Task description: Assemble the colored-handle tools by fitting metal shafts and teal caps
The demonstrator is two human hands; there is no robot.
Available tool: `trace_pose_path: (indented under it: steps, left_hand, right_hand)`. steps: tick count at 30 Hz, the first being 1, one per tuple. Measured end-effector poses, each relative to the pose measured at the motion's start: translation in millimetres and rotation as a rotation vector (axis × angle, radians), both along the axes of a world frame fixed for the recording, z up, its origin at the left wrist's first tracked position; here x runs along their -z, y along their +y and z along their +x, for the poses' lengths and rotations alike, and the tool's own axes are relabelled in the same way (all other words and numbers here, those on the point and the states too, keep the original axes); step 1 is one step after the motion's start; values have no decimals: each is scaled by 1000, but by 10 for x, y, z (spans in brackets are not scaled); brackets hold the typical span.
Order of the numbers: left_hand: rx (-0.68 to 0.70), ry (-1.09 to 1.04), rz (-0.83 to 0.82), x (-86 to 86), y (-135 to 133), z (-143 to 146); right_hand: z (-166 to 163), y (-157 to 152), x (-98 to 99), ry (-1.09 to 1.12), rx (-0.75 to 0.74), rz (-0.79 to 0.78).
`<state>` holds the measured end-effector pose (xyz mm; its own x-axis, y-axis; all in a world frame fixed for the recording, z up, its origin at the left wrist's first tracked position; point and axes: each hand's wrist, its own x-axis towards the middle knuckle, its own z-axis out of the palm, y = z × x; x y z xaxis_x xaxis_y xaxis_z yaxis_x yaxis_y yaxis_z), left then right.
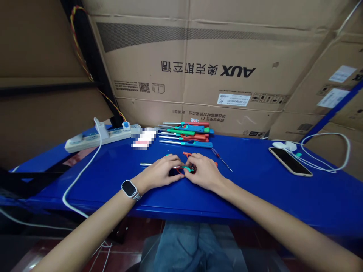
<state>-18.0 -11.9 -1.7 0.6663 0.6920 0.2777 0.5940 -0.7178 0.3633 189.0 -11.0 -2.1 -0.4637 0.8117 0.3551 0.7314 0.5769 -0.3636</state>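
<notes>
I see both hands meet on one long-nosed lighter (181, 167) lying on the blue table (255, 189). My left hand (161, 173) and right hand (202, 172) pinch its red and teal plastic body between the fingertips, fingers closed on it. Its thin metal tube runs out past my left fingers, so the long axis lies left to right, nose pointing left. Beyond the fingers sits a stack (188, 134) of about six similar lighters, red, green and blue. One slim screwdriver (222, 158) lies just right of my right fingers.
</notes>
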Motion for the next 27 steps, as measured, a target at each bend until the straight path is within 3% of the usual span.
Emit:
trace_pose_path:
  steps: [16, 27]
  left_hand:
    - [-2, -24, -11, -41, 118, -119]
    - [59, -87, -106, -78, 131, -174]
  right_hand:
    - [-6, -43, 134, 31, -4, 127]
    - [-25, -38, 104, 29, -12, 98]
